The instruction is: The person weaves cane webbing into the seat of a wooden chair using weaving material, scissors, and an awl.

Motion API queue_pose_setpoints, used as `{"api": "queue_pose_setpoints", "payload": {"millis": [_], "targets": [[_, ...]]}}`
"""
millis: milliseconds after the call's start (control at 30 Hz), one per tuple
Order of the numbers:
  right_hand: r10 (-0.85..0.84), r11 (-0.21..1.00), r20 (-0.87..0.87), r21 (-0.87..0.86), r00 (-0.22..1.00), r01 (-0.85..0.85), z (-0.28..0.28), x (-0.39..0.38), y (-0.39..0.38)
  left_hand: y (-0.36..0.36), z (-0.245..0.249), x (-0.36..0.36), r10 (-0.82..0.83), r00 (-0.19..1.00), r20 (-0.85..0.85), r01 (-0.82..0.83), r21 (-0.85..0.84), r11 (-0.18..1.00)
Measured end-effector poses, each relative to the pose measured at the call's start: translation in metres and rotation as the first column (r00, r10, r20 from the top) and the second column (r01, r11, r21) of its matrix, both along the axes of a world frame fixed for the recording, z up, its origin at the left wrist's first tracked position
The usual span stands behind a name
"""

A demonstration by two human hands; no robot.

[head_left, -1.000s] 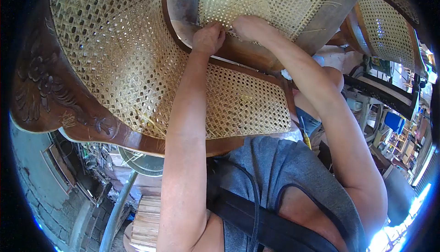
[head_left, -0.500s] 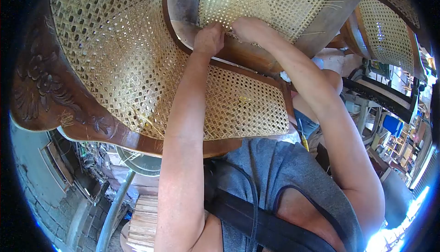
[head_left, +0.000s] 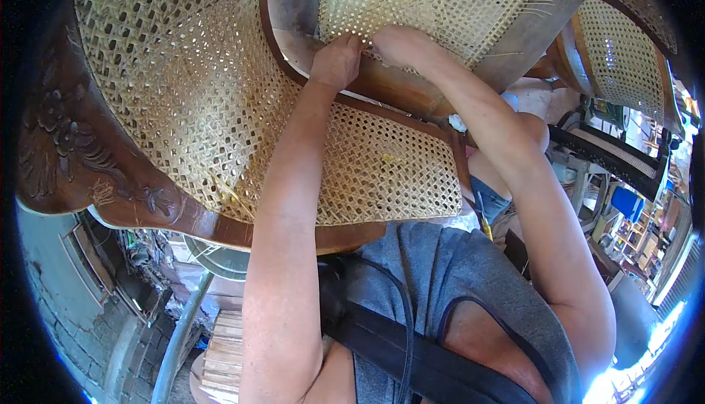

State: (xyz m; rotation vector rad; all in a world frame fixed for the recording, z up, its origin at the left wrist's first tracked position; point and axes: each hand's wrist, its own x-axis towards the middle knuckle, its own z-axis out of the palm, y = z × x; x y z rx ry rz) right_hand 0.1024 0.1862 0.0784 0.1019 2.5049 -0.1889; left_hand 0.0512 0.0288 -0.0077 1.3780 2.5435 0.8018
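My left hand is closed at the lower left edge of a woven cane panel, its fingertips pinched together. Close beside it on the right, my right hand is curled shut at the same edge, knuckles up. Whatever thin thing the fingers grip is hidden. The panel sits in a grey-brown wooden frame, where several loose cane ends stick out along the right side. This frame rests against a larger cane-woven chair part under my forearms.
Carved dark wood borders the large cane weave at left. Loose strands lie on it. A yellow-handled tool stands beside the lower right corner. Another caned chair back and a blue container are at right.
Both hands stay at the same edge with almost no movement. My left forearm has shifted slightly left, and the view has moved a little.
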Motion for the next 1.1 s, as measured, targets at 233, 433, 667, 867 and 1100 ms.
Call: {"api": "queue_pose_setpoints", "payload": {"millis": [233, 433, 667, 867, 1100], "targets": [[-0.071, 0.994, -0.041, -0.087, 0.997, 0.067, 0.032, 0.012, -0.017, -0.002, -0.008, -0.001, 0.077, 0.987, 0.141, -0.072, -0.037, 0.997], [-0.386, 0.864, 0.100, -0.310, 0.917, 0.397, -0.011, 0.033, -0.025, -0.001, -0.009, -0.003, 0.044, 0.979, 0.197, -0.047, 0.011, 0.999], [-0.523, 0.792, 0.045, -0.343, 0.851, 0.505, -0.021, 0.032, -0.031, -0.001, -0.010, -0.005, 0.056, 0.968, 0.245, -0.050, -0.031, 0.998], [-0.604, 0.736, 0.095, -0.313, 0.791, 0.600, -0.011, 0.023, -0.041, 0.000, -0.006, -0.004, 0.035, 0.967, 0.251, -0.026, -0.037, 0.999], [-0.637, 0.704, -0.078, -0.464, 0.767, 0.538, -0.037, 0.040, -0.037, 0.000, -0.009, -0.004, 0.046, 0.973, 0.226, -0.039, -0.037, 0.999]]}}
